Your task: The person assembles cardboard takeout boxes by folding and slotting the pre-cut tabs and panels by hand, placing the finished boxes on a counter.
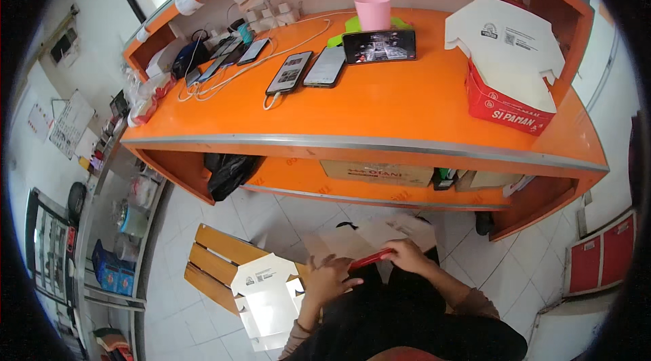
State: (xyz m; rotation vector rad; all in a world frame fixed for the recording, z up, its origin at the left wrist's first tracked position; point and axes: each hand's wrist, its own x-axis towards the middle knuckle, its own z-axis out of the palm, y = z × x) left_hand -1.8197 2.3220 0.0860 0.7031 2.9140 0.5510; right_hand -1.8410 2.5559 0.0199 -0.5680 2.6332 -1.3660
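Observation:
A partly folded cardboard box, white inside with a red outer side, is over my lap and slightly blurred. My right hand is closed on the right end of its red edge. At the left end of that edge, my left hand grips the cardboard, some fingers bent and partly hidden. To my left, a flat white box blank with cut flaps lies on a slatted wooden stool.
Ahead stands an orange counter with a lower shelf. Red-and-white boxes are stacked at its right. Phones, cables and a pink cup are on top. A black bag hangs below; metal shelving runs along the left.

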